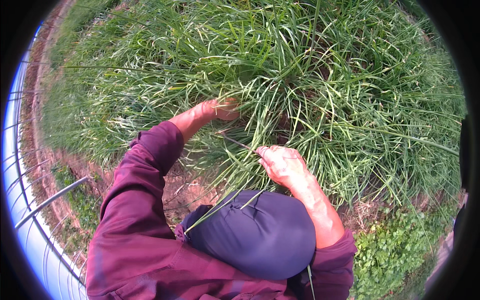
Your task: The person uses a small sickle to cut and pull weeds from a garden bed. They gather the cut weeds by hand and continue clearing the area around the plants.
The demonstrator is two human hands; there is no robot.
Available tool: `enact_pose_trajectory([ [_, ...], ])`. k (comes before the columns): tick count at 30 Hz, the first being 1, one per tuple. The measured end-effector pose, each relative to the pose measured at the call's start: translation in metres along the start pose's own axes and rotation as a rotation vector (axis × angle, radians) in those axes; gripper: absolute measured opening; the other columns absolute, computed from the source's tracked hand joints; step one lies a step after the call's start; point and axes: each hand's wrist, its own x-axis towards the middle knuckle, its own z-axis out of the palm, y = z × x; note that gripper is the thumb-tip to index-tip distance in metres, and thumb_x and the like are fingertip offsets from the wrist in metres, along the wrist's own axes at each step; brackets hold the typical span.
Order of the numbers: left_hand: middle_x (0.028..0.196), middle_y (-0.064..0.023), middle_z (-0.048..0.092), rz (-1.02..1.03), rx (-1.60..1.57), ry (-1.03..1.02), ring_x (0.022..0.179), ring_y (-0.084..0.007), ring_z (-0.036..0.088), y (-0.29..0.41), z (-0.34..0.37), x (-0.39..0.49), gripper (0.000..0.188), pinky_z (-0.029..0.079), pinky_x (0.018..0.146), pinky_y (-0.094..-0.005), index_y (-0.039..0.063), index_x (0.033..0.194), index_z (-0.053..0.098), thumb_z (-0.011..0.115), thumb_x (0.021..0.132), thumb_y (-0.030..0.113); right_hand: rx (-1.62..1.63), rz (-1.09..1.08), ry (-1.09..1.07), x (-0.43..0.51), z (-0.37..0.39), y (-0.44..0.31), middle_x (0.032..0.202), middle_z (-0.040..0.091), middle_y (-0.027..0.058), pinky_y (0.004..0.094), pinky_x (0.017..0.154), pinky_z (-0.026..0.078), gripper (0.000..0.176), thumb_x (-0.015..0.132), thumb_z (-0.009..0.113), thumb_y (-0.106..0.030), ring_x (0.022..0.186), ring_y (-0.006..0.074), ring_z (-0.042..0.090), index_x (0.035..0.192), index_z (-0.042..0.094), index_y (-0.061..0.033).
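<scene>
Dense clumps of long, narrow green leaves (277, 82), like garlic chives, fill the ground before me. My left hand (227, 108) reaches in among the leaves near their bases; its fingers are hidden by foliage. In my right hand (280, 164) is a hand tool with a thin, dark metal shank (240, 143). The shank points up and left toward my left hand, and its far end lies partly among leaves, so the blade shape is unclear. Cut or bent leaves (240, 168) spread between my hands and my bent knee (258, 232) in dark blue trousers.
At the left stands a curved greenhouse wall of metal ribs and pale film (37, 247), with a grey pole (52, 202) jutting inward. Bare soil (187, 191) shows beside my knee. Low broad-leaved plants (390, 251) grow at lower right.
</scene>
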Motion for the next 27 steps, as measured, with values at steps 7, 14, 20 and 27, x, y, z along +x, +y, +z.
enact_pose_trajectory([
  [7, 0.136, -0.0143, 0.065, -0.668, -0.538, -0.501, 0.125, -0.0289, 0.065, 0.055, 0.010, -0.038, 0.052, 0.051, 0.111, -0.0444, 0.012, 0.139, 0.060, 0.066, 0.090, 0.025, -0.021, -0.024, 0.077, -0.011, 0.000, 0.002, 0.082, 0.069, 0.0181, 0.0524, 0.069, 0.057, 0.014, 0.096, 0.067, -0.018, 0.078, 0.0419, 0.070, 0.105, 0.067, -0.0074],
  [14, 0.134, -0.0139, 0.066, -0.903, -0.607, -0.465, 0.124, -0.0278, 0.065, -0.046, -0.009, -0.015, 0.050, 0.051, 0.109, -0.0433, 0.011, 0.138, 0.060, 0.067, 0.090, 0.025, -0.017, 0.009, 0.004, -0.004, 0.005, 0.004, 0.082, 0.068, 0.0163, 0.0509, 0.068, 0.057, 0.014, 0.096, 0.069, -0.019, 0.077, 0.0406, 0.070, 0.104, 0.066, -0.0084],
  [20, 0.132, -0.0136, 0.067, -0.922, -0.617, -0.556, 0.122, -0.0268, 0.065, -0.073, -0.008, -0.006, 0.049, 0.051, 0.107, -0.0423, 0.011, 0.137, 0.061, 0.067, 0.091, 0.026, 0.018, 0.051, 0.019, -0.011, 0.006, 0.001, 0.081, 0.068, 0.0144, 0.0490, 0.071, 0.057, 0.011, 0.096, 0.068, -0.019, 0.077, 0.0380, 0.069, 0.101, 0.064, -0.0095],
  [27, 0.130, -0.0132, 0.067, -1.076, -0.718, -0.595, 0.120, -0.0257, 0.066, -0.026, 0.005, -0.011, 0.047, 0.052, 0.105, -0.0412, 0.010, 0.135, 0.062, 0.068, 0.091, 0.026, 0.041, 0.048, 0.072, -0.011, 0.005, 0.000, 0.083, 0.070, 0.0153, 0.0507, 0.071, 0.058, 0.014, 0.096, 0.068, -0.019, 0.080, 0.0389, 0.071, 0.104, 0.066, -0.0084],
])
